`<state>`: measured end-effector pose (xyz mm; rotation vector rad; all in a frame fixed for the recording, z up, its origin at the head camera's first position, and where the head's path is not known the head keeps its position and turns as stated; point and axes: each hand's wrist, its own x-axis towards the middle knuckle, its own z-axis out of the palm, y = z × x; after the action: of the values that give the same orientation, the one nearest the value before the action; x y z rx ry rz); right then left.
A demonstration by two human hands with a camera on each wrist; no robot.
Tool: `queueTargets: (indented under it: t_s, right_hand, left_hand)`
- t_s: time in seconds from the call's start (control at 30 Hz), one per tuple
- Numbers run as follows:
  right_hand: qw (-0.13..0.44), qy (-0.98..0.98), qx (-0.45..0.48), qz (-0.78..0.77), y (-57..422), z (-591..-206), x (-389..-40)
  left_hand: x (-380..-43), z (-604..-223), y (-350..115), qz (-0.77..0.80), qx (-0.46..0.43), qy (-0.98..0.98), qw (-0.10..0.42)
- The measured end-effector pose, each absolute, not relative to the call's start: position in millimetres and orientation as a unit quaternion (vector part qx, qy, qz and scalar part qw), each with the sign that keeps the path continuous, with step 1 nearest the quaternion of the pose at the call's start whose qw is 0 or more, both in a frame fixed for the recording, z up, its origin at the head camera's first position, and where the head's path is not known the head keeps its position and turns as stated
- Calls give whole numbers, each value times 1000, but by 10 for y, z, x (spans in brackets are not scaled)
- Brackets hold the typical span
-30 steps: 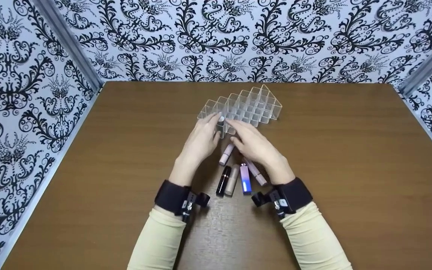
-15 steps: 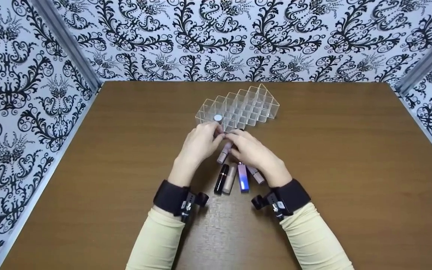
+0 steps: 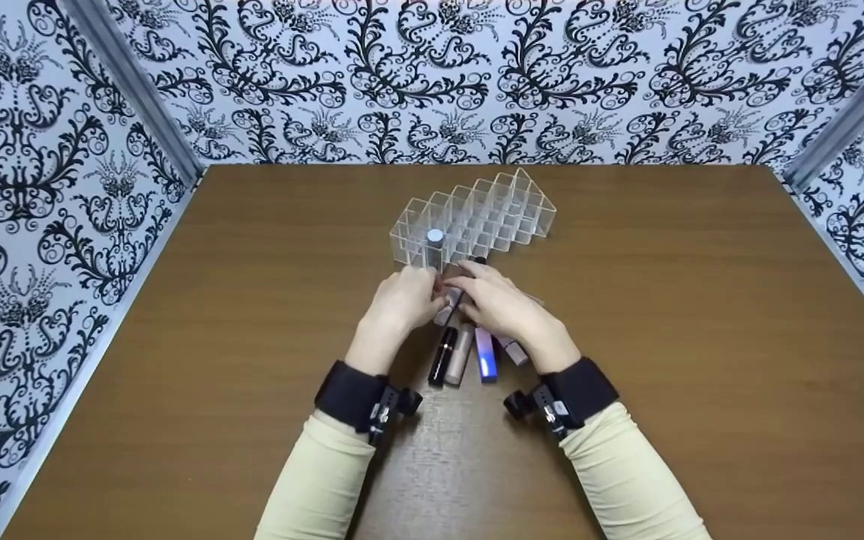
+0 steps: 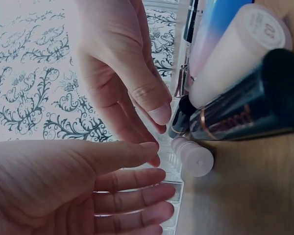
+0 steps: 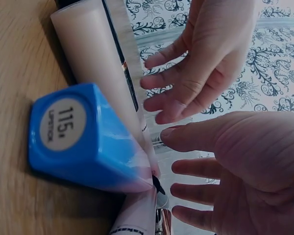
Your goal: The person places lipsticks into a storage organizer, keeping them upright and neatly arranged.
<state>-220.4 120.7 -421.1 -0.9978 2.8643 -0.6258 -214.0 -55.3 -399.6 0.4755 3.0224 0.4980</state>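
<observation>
In the head view my left hand (image 3: 400, 300) and right hand (image 3: 503, 304) hover close together, fingertips almost meeting, just in front of a clear stepped lipstick organizer (image 3: 544, 217). Both wrist views show loosely bent fingers with nothing gripped. A tube with a pale round top (image 3: 435, 240) stands upright in a compartment at the organizer's left end. Under and before the hands lie a black tube (image 3: 443, 360), a beige tube (image 3: 460, 360), a pink-to-blue lipstick (image 3: 486, 356) and a pinkish tube (image 3: 514, 352). Another pale pink tube (image 4: 198, 161) is partly covered by the hands in the head view.
The wooden table (image 3: 702, 337) extends to both sides. Patterned wall panels (image 3: 447, 82) close off its back and sides. A small black-capped piece (image 3: 481, 261) shows by the organizer's front edge, mostly hidden by the right hand.
Both hands have drawn back from the organizer toward me. The pale-topped tube, between the hands a second ago, now stands uncovered in its compartment.
</observation>
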Motion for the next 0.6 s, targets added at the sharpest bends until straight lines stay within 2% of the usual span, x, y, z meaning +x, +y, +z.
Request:
queueTargets:
  t_s: [0.27,0.6]
  right_hand:
    - [16,923,-329,-197,1231,-4243,-2221]
    - [14,923,-344,-170,1208,-4234,-2184]
  left_hand:
    - [-2170,-4071,-513,160,144,975,57]
    - [-2185,-4112,-517,162,162,972,54]
